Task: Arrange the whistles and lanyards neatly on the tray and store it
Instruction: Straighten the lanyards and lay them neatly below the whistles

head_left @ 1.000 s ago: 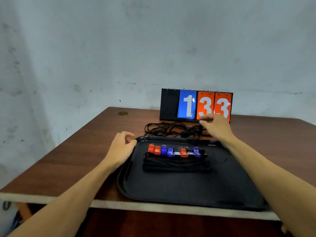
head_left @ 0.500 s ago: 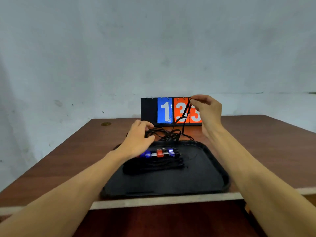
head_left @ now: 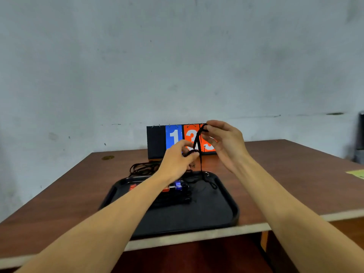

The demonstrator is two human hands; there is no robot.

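Note:
A black tray (head_left: 216,215) lies at the table's front edge. On it sits a row of red and blue whistles (head_left: 178,185), partly hidden by my left forearm, with folded black lanyards (head_left: 177,200) in front of them. Above the tray's far rim both hands hold one black lanyard (head_left: 198,141). My right hand (head_left: 224,142) pinches its upper end. My left hand (head_left: 177,160) grips it lower down. Its loose end hangs onto the tray at the far right. A tangle of more black lanyards (head_left: 143,167) lies on the table behind the tray.
A flip scoreboard (head_left: 173,137) showing 1, 3, 3 stands behind the lanyards near the wall. The brown table (head_left: 295,184) extends to the right, with a yellow-green paper (head_left: 356,173) at its right edge. A dark object (head_left: 360,134) stands at the far right.
My left hand has risen from the tangle and taken hold of the lanyard below my right hand. The lanyard now hangs stretched between both hands. The view has shifted slightly.

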